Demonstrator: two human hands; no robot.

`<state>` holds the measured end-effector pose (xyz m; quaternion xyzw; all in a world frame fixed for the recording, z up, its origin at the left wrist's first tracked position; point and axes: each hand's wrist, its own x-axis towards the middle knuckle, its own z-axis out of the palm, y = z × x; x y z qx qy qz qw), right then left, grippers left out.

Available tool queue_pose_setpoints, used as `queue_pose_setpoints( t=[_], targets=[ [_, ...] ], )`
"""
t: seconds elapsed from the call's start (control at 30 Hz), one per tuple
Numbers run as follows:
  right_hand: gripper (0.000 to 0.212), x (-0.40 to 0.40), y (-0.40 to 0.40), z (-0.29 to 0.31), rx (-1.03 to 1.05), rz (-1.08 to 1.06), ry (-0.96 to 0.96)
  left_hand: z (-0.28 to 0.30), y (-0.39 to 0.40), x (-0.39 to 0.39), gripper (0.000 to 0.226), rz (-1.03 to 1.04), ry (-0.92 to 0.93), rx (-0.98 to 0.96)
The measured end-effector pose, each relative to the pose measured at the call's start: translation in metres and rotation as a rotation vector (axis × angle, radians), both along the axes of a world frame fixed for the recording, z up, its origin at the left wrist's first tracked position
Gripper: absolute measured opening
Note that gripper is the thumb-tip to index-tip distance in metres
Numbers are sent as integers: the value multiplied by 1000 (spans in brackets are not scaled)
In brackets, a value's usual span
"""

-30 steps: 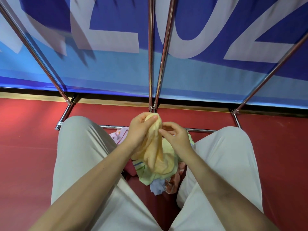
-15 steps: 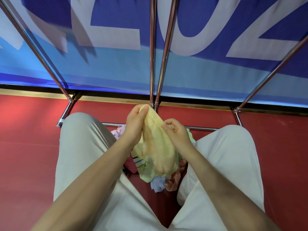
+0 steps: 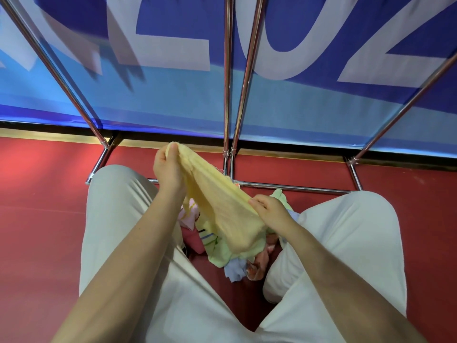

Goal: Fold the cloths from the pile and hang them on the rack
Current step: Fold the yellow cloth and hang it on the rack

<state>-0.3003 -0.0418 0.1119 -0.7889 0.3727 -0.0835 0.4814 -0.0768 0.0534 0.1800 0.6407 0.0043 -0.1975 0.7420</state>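
A pale yellow cloth (image 3: 222, 206) stretches between my hands above the pile. My left hand (image 3: 168, 169) pinches one corner, raised toward the rack. My right hand (image 3: 270, 210) grips the cloth's edge lower and to the right. The cloth sags in a loose fold below them. The pile of cloths (image 3: 230, 258) lies on the red floor between my knees, with green, pink, blue and orange pieces showing. The chrome rack (image 3: 227, 82) stands just ahead, its poles rising out of view and its base bar (image 3: 291, 187) on the floor.
My legs in light trousers (image 3: 116, 219) flank the pile on both sides. A blue banner with large white letters (image 3: 173, 45) stands behind the rack. Slanted rack poles (image 3: 57, 73) spread to the left and right. Red floor (image 3: 37, 219) surrounds everything.
My hands have moved apart: the left went up and left with its corner, the right slid down and right along the edge. The yellow cloth has gone from bunched to stretched out.
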Motion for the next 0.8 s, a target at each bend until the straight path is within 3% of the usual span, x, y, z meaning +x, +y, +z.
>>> queue_pose_setpoints(
  t=[0.4, 0.5, 0.6, 0.73, 0.8],
  targets=[
    [33, -31, -14, -18, -152, -91, 425, -4, 11, 9, 12, 151, -20, 2],
    [34, -24, -14, -12, -116, -237, 219, -3, 12, 9, 15, 140, 30, -35],
    [20, -15, -13, 11, -70, -365, -19, -5, 12, 11, 20, 104, 25, 52],
    [12, -11, -7, 41, -116, -362, -227, -8, 7, -6, 26, -88, 22, 204],
    [11, -10, -2, 51, -114, -314, -275, -7, 5, -30, 22, -259, -89, 263]
  ],
)
